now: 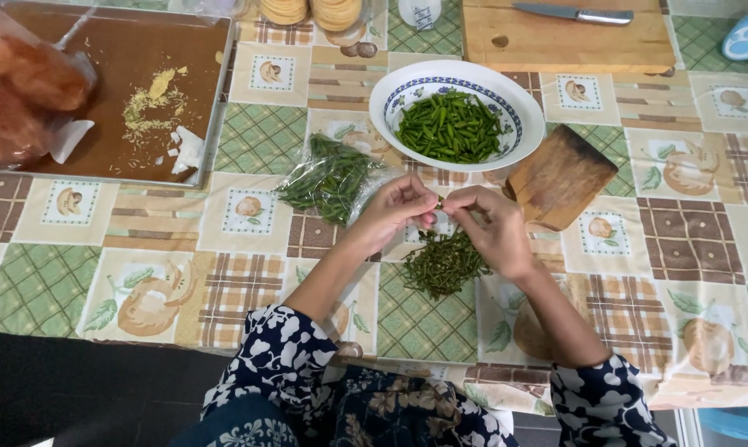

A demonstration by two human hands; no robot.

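Head view, looking down on a counter (51,281) covered by a checked cloth printed with fruit and mushrooms. At the far left lay a large brown tray (126,108) carrying crumbs, scraps of white paper and, at its left edge, a clear bag of reddish-orange pieces (18,83). At the far edge stood a wooden cutting board (556,41) with a knife (572,14) laid on it, and a smaller, darker wooden board (560,175) leaned at an angle just beside a white bowl (407,87) with a blue patterned rim. The bowl held trimmed green chillies (450,126); to its left a clear plastic bag of untrimmed chillies (328,178) lay open on the cloth. Nearer the person, a heap of pulled stems (444,263) sat directly below the hands. The left hand (395,211) and right hand (494,228) met fingertip to fingertip above that heap, each closed in a pinch on a single chilli (440,203); the pod was so small and so covered by the fingers that which hand held the stem end could not be told. The step in hand appeared to be destemming one pod. The next move would probably call for a short pull or snap apart, the stem to the heap and the pod to the bowl.
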